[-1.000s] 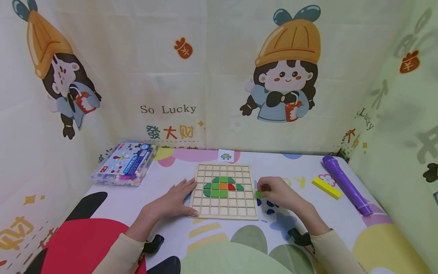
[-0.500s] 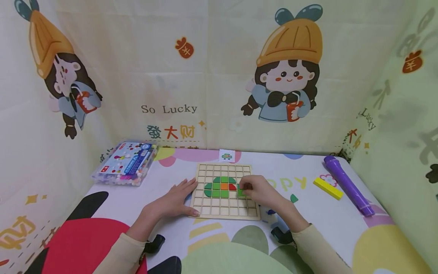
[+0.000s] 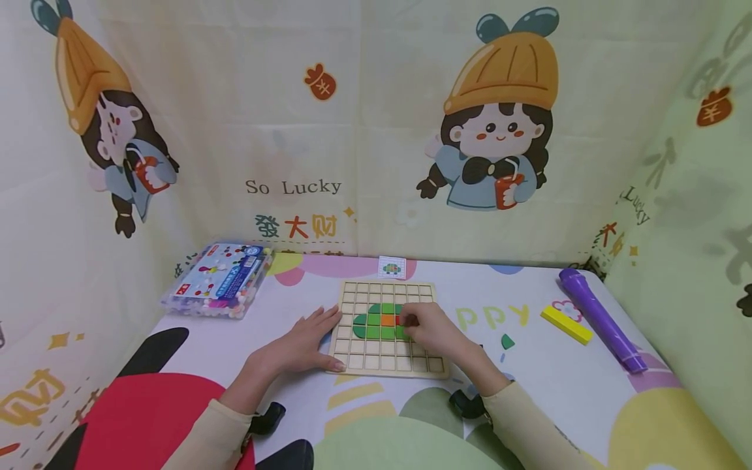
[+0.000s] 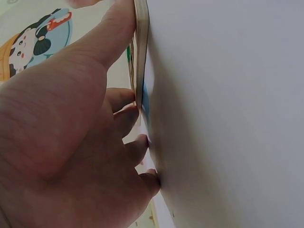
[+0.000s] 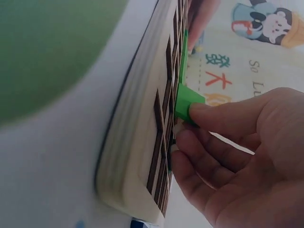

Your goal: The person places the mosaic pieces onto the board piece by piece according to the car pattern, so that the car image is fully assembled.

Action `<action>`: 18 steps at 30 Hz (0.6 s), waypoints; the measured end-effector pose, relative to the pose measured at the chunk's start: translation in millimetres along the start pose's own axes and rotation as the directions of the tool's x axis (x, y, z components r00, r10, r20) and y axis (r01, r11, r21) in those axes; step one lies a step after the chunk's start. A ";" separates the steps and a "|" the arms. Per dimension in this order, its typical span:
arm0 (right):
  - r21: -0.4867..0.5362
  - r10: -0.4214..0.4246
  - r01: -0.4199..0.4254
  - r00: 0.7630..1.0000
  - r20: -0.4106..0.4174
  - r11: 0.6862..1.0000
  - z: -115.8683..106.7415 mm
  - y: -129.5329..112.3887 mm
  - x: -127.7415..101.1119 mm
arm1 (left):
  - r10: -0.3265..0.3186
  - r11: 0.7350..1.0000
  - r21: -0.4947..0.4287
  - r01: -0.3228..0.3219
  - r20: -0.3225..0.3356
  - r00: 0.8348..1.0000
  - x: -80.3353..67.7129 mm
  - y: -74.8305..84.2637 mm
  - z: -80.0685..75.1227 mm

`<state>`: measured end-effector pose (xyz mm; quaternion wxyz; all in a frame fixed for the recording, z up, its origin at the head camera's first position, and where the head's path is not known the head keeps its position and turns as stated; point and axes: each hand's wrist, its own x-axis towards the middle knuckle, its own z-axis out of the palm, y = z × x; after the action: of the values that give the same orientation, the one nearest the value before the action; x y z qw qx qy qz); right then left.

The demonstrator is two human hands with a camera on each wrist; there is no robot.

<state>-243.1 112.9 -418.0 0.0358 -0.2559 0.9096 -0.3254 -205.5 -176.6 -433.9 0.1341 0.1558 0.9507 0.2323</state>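
A wooden grid board lies on the table, with green tiles, an orange tile and a red tile grouped in its middle cells. My left hand rests along the board's left edge, fingers extended and thumb near the front corner. Over the right part of the pattern, my right hand pinches a green tile between thumb and fingers. In the right wrist view that tile is tilted at the grid surface. The right hand hides the pattern's right end in the head view.
Behind the board is a small card with a similar coloured pattern. A loose green rounded piece lies to the right. Farther right are a yellow bar and a purple tube. A clear plastic box sits at back left.
My right hand has carried the green tile leftward from beside the board onto the pattern, uncovering the loose green piece on the table. The left hand stays at the board's edge.
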 end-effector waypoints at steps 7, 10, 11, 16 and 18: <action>-0.083 -0.018 0.017 1.000 -0.004 0.996 0.3 -0.4 -1.2 | 0.004 1.000 0.007 -0.004 -0.003 1.000 0.5 1.4 -1.0; -0.129 -0.037 0.038 0.999 0.008 0.991 -1.0 1.3 -2.6 | 0.004 1.000 0.016 -0.004 -0.005 1.000 0.8 0.5 -0.3; -0.142 -0.045 0.046 0.999 0.013 0.989 -1.8 1.9 -3.2 | 0.004 1.000 0.018 -0.004 -0.007 1.000 0.9 0.1 0.1; -0.133 -0.079 0.083 0.996 0.039 0.988 -7.0 6.4 -7.2 | 0.003 1.000 0.010 -0.003 -0.008 1.000 0.5 0.2 0.6; -0.124 -0.083 0.088 0.995 0.050 0.988 -9.3 8.7 -9.3 | 0.002 1.000 0.006 -0.002 -0.005 1.000 -0.2 1.2 0.1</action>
<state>-241.0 128.6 -416.9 0.0260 -0.3037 0.9155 -0.2625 -205.1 -175.6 -433.4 0.1309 0.1567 0.9515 0.2300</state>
